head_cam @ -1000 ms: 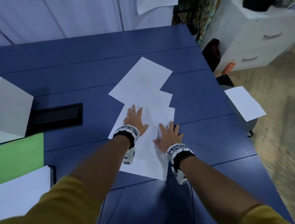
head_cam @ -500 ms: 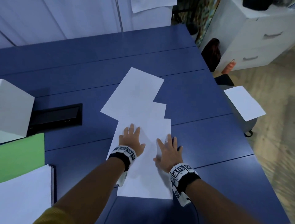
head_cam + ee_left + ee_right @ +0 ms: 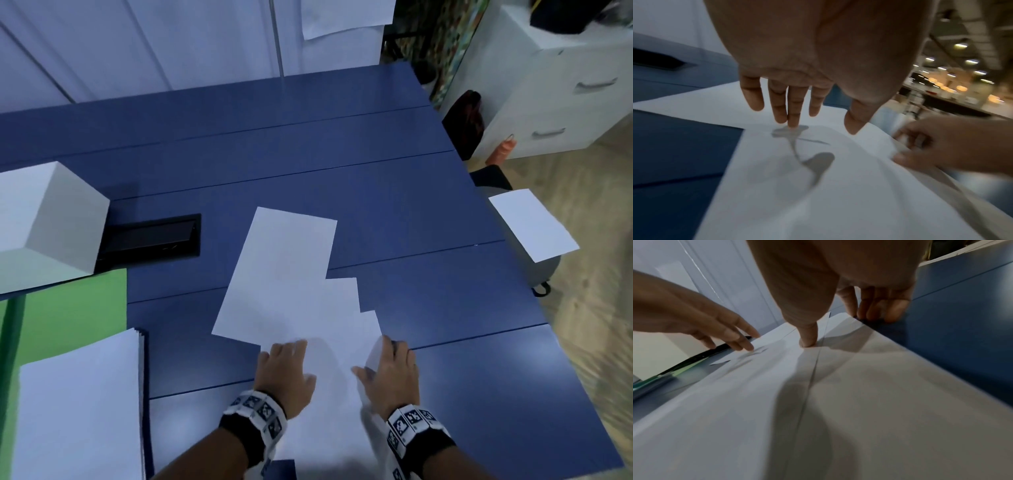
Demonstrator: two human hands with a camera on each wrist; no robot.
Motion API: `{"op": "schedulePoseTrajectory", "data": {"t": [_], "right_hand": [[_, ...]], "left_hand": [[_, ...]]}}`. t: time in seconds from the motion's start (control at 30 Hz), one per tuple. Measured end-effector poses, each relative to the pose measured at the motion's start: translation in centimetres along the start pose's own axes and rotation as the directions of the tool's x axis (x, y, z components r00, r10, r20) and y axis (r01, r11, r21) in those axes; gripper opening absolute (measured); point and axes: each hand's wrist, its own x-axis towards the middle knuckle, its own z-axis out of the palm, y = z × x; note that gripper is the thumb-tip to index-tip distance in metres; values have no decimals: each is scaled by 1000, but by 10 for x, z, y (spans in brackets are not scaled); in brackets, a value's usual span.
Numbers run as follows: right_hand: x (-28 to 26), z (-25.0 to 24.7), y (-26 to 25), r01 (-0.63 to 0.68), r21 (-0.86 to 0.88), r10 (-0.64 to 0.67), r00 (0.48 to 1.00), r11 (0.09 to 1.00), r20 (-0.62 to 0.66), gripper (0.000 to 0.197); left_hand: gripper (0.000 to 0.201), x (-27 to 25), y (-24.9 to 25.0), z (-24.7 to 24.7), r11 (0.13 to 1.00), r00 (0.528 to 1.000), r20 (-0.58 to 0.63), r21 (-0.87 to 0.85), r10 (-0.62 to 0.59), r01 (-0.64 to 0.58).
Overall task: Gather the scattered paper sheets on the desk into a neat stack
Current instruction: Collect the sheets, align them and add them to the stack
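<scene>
Three white paper sheets overlap on the blue desk (image 3: pixel 308 154): a far sheet (image 3: pixel 284 270), a middle sheet (image 3: pixel 342 298) and a near sheet (image 3: pixel 329 411) (image 3: pixel 818 203) (image 3: pixel 879 402). My left hand (image 3: pixel 284 370) (image 3: pixel 789 104) presses its straight fingers down on the near sheet's left part. My right hand (image 3: pixel 390 377) (image 3: pixel 838 321) pinches that sheet's right edge, thumb on top and fingers (image 3: pixel 879 309) curled at the edge against the desk. The edge curls up beside the hand. Another white sheet (image 3: pixel 532 228) lies off the desk to the right, on a grey seat.
A white box (image 3: pixel 48 222) and a black cable hatch (image 3: pixel 150 236) are at the left. A green folder (image 3: pixel 68 315) lies under a thick paper stack (image 3: pixel 78 411) at the near left. White drawers (image 3: pixel 565 85) stand beyond the desk's right edge.
Both hands have drawn the sheets toward the desk's near edge, and the sheets overlap more. The right hand went from lying flat to pinching the lifted right edge.
</scene>
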Motion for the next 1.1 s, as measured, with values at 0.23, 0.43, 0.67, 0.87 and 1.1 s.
{"op": "schedulePoseTrajectory", "data": {"t": [0.23,0.43,0.67,0.87,1.1], "right_hand": [[-3,-4,-7,-116,74,110,991,991,83,79],[0,-2,-9,-187,137,174,979,973,104,71],[-1,-2,-10,-196,153,178,977,969,121,77],[-3,-3,-9,-170,137,151,979,976,135,77],[-5,-6,-4,-162,180,149,985,970,88,65]], "left_hand": [[98,81,-74,-54,790,839,-79,-394,-539,471],[106,96,-87,-49,715,770,-38,-402,-637,572],[66,72,-78,-41,641,817,111,-564,-567,521],[26,6,-61,2,578,865,169,-681,-473,450],[81,-55,-46,38,692,819,253,-441,-515,572]]}}
